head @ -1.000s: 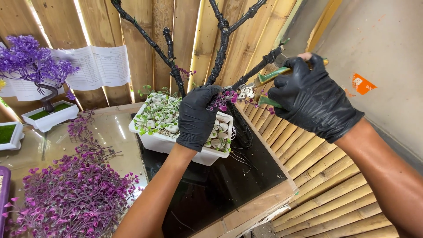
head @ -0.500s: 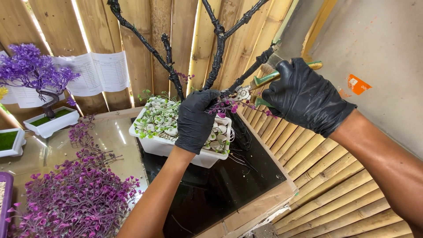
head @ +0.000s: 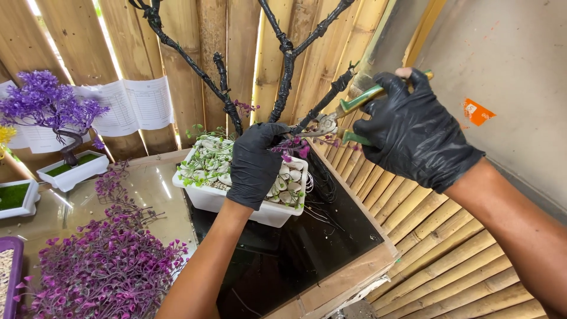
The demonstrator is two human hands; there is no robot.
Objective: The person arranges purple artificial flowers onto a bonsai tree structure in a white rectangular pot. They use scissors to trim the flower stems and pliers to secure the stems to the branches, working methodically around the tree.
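A: Where is the purple sprig (head: 295, 147)?

B: Pinched in the gloved left hand (head: 255, 165), against a black branch (head: 322, 106) above the white planter (head: 236, 201).

A: The right hand (head: 413, 133)?

B: Closed around green-handled pliers (head: 342, 115), tips at the sprig.

A: Anything hidden?

B: The tip contact is unclear; the branches are cut off above.

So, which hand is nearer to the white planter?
Left. The left hand is directly over the white planter; the right hand holds pliers further to its right.
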